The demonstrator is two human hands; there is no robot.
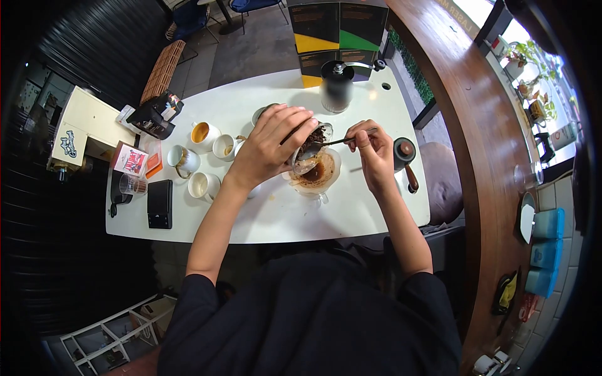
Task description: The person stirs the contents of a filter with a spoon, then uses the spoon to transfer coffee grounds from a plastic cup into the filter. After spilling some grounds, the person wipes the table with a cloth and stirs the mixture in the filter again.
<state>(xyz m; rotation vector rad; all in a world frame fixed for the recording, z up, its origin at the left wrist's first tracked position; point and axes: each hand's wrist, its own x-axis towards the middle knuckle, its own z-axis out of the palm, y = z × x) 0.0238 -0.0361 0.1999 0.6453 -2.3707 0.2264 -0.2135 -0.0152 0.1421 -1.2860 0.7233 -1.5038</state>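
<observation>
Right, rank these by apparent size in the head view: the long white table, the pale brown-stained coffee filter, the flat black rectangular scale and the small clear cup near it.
1. Long white table
2. Pale brown-stained coffee filter, partly hidden
3. Flat black rectangular scale
4. Small clear cup

Surfaces: glossy table, metal spoon, stained paper

Spoon [337, 141]: smooth shiny metal. Cup [305, 166]: clear, glass or plastic, can't tell. Coffee grounds [313, 139]: rough, crumbly. Filter [330, 180]: paper-looking, stained. Table [370, 216]: smooth, glossy. Mug [202, 187]: glazed ceramic look. Scale [159, 207]: dark plastic look. Counter [439, 75]: polished wood. Shirt [301, 313]: matt cloth.
</observation>
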